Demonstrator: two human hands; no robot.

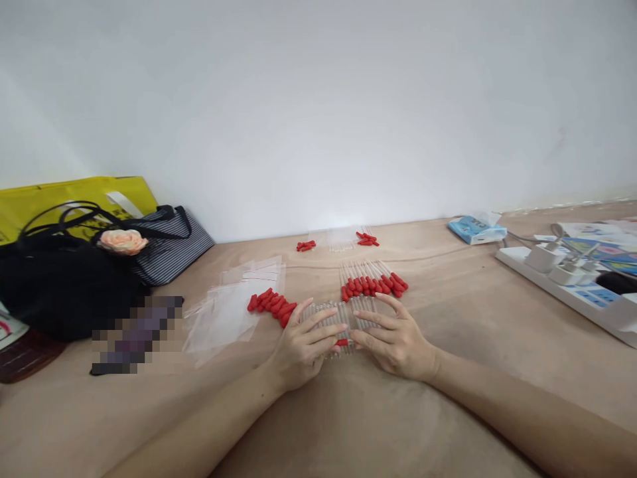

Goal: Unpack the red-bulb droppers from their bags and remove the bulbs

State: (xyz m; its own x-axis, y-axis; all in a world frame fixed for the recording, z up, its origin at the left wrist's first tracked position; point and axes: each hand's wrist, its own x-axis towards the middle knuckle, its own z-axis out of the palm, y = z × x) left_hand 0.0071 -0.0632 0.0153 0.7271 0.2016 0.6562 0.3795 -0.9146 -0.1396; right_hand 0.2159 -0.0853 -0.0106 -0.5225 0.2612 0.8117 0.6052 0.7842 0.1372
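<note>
Over a row of clear glass dropper tubes, my two hands meet at the middle. My left hand is closed, pinching a red rubber bulb. Just right of it, my right hand has its thumb and index side closed around what looks like a thin glass tube, mostly hidden by the fingers, its end at the bulb. A pile of red rubber bulbs lies beside my left hand. Beyond my right hand rest several droppers with red bulbs fitted, tips pointing away.
Clear zip bags lie to the left. Near the wall is a bag with more red-bulbed droppers. Dark handbags and a striped bag stand far left. A tissue pack and a power strip are at right.
</note>
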